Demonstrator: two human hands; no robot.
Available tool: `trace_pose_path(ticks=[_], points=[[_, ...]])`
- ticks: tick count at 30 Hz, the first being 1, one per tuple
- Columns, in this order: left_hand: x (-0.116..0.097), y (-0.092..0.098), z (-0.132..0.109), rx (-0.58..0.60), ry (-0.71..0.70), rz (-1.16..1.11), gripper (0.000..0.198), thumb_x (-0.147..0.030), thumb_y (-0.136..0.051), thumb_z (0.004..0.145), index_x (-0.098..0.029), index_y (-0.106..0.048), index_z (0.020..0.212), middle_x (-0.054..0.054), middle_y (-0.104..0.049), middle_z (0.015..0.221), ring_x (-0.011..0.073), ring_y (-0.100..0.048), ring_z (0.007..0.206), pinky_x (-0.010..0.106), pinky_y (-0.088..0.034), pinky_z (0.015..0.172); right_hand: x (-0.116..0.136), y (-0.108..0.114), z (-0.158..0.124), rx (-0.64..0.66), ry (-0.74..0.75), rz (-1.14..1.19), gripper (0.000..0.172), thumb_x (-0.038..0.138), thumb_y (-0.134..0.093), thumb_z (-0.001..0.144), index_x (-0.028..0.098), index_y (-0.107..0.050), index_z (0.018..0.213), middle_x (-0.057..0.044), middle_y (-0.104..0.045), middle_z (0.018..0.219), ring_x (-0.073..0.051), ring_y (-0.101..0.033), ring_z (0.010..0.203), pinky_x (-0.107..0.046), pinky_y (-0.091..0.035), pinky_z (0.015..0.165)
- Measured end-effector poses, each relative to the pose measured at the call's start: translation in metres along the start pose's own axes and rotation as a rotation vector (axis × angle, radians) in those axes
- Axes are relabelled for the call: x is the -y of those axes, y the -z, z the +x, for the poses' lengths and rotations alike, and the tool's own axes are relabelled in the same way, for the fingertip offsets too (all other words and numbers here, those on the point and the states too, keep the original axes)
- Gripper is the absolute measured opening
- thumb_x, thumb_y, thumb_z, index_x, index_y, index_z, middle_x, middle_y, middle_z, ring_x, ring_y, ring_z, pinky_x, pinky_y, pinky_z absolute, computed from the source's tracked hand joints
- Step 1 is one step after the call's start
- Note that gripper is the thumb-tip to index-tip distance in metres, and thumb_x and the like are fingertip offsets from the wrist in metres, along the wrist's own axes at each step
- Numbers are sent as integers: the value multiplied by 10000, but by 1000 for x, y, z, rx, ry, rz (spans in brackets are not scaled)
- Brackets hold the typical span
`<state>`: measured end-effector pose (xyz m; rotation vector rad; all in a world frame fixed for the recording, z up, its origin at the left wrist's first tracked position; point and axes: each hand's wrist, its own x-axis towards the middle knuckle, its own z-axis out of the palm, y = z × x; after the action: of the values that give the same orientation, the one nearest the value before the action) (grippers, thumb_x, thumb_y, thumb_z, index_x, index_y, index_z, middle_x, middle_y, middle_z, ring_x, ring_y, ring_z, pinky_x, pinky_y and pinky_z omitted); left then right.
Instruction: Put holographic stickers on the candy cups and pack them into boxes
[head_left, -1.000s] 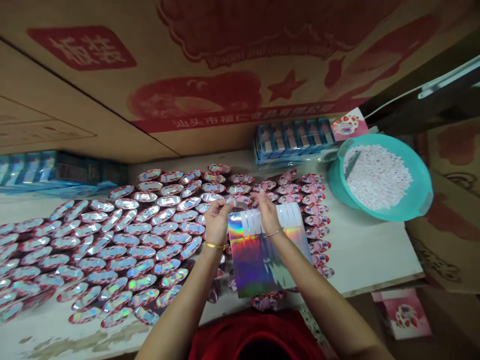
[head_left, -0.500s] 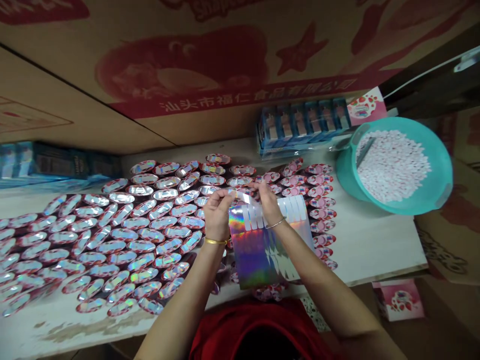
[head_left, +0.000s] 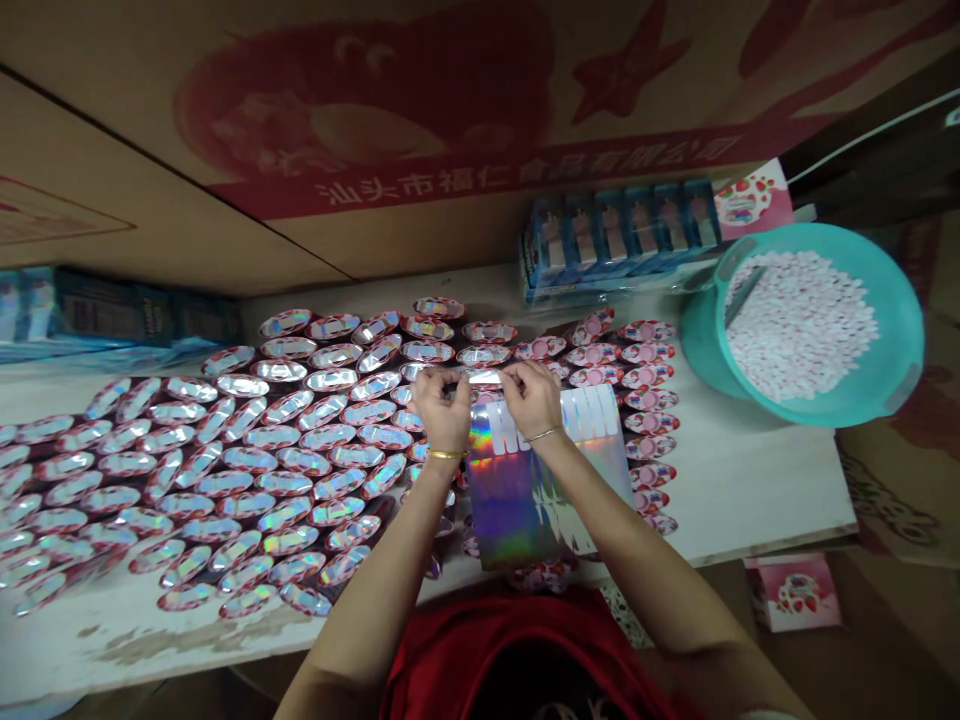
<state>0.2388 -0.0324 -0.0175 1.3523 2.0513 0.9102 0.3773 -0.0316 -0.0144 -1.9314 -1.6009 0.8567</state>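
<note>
My left hand (head_left: 444, 408) and my right hand (head_left: 531, 397) are both pinched on the ends of a narrow holographic sticker strip (head_left: 482, 379), held flat just over a small oval cup in the middle rows. Below the hands lies a shiny holographic sticker sheet (head_left: 525, 490) with several strips peeled off its top edge. Rows of small oval cups with holographic seals (head_left: 285, 450) cover the white table to the left. Pink-topped oval cups without foil (head_left: 637, 380) lie in rows to the right of the hands.
A teal basin (head_left: 892, 400) of small white and pink pieces stands at the right. Blue boxes (head_left: 622, 235) lie behind the cups, more blue boxes (head_left: 112, 315) at far left. Printed cardboard (head_left: 375, 150) rises behind the table (head_left: 750, 480). A pink box (head_left: 795, 592) sits below the table's right edge.
Both hands have lifted a strip off the sheet's top and carried it forward and down onto the cups. The camera has tilted slightly, shifting the scene down and right.
</note>
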Motion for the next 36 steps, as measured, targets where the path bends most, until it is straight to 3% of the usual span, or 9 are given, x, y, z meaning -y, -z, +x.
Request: trace_pose_path(ticks=[4,10,15,20,22,27,30,33,36], points=[[3,-4,-3,-1,-57,216,122,-310,-641,796,-200,-639,742,81,-600,951,272,-510,991,430,-331,885,-1,-4,-1,42,52,-226,242,307,-456,946,193,-660,881,-85,-661,936,-238,-523,952,-359,-290,846],[7,-11,-4,30,-62,312,114,-309,-625,807,-200,-623,773,111,-587,1016,313,-482,1023,460,-308,870,-2,-14,-3,46,93,-298,272,287,-395,956,180,-643,986,-106,-650,968,-260,-502,968,-369,-281,853],[7,1,3,2,-73,310,361,-402,-618,813,-167,-558,1081,151,-549,1095,329,-466,1065,457,-324,890,-6,-9,-3,23,116,-265,375,245,-377,942,151,-542,1266,-130,-607,1088,-274,-482,1027,-375,-305,859],[20,36,-5,393,-465,394,296,-463,-575,857,-225,-635,1023,120,-569,1139,290,-475,1055,418,-322,869,-15,5,-20,88,260,-272,334,452,-469,937,204,-653,1064,-111,-590,1113,-273,-456,1051,-393,-287,896],[26,45,-12,483,-554,460,309,-481,-586,849,-228,-643,1016,124,-564,1184,291,-467,1059,413,-317,851,-18,8,-30,119,311,-280,349,486,-456,940,208,-661,997,-107,-595,1127,-267,-451,1056,-397,-277,905],[27,52,-26,529,-522,374,224,-400,-517,916,-202,-610,869,86,-637,1009,230,-520,946,374,-312,814,-14,14,-47,198,402,-236,336,431,-403,975,192,-624,1061,-106,-633,1135,-248,-469,1083,-399,-238,968],[18,58,-31,539,-514,324,204,-371,-508,926,-207,-626,949,56,-653,900,205,-549,876,367,-318,813,-7,23,-54,274,423,-212,317,355,-366,996,196,-639,1022,-90,-679,1016,-227,-518,993,-373,-265,921],[7,64,-41,495,-593,388,245,-345,-508,924,-243,-650,1096,83,-669,1028,237,-545,991,400,-319,856,0,35,-58,311,392,-209,316,316,-388,989,191,-652,870,-77,-694,908,-211,-553,906,-339,-286,836],[-2,62,-54,468,-676,427,240,-284,-510,914,-289,-678,1085,87,-661,1147,258,-523,1066,448,-311,901,3,47,-60,316,330,-198,247,274,-462,952,195,-659,824,-62,-709,889,-203,-583,887,-317,-286,797]])
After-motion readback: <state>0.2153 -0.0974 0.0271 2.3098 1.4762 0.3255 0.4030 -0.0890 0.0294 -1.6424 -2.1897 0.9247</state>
